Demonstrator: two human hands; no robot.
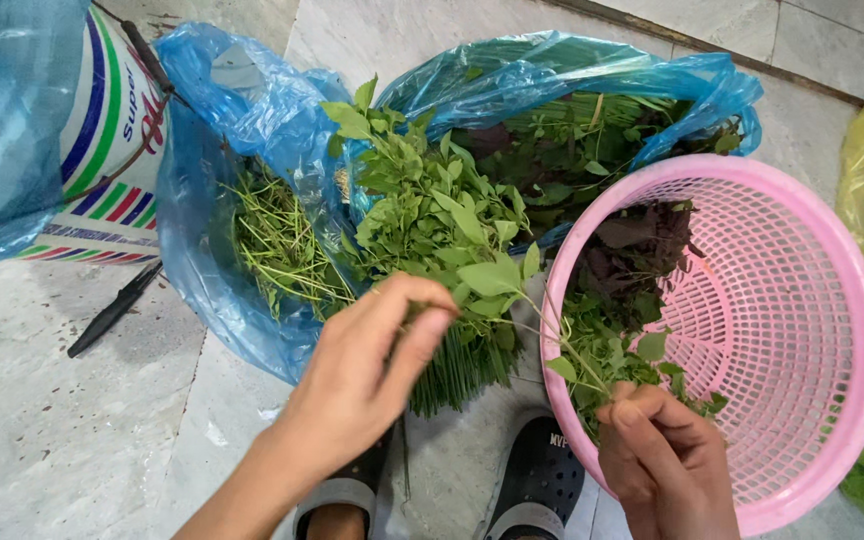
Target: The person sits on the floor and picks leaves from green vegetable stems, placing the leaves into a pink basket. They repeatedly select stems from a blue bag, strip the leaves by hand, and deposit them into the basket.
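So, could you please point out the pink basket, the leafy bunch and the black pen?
pink basket (832, 300), head view, bare mesh wall
leafy bunch (432, 215), head view, middle leaves
black pen (112, 310), head view, mid-barrel

Left hand (367, 375) pinches herb bunch (432, 215); right hand (664, 455) grips sprig (592, 360) over pink basket (832, 290).

Herb bunch (432, 220) lies between two bags (222, 150), basket (832, 300) right.

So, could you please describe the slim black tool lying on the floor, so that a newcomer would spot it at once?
Start at the big blue plastic bag of green stems on the left. Just left of it, on the grey stone floor, lies the slim black tool, slanted. It alone there is dark, thin and straight.
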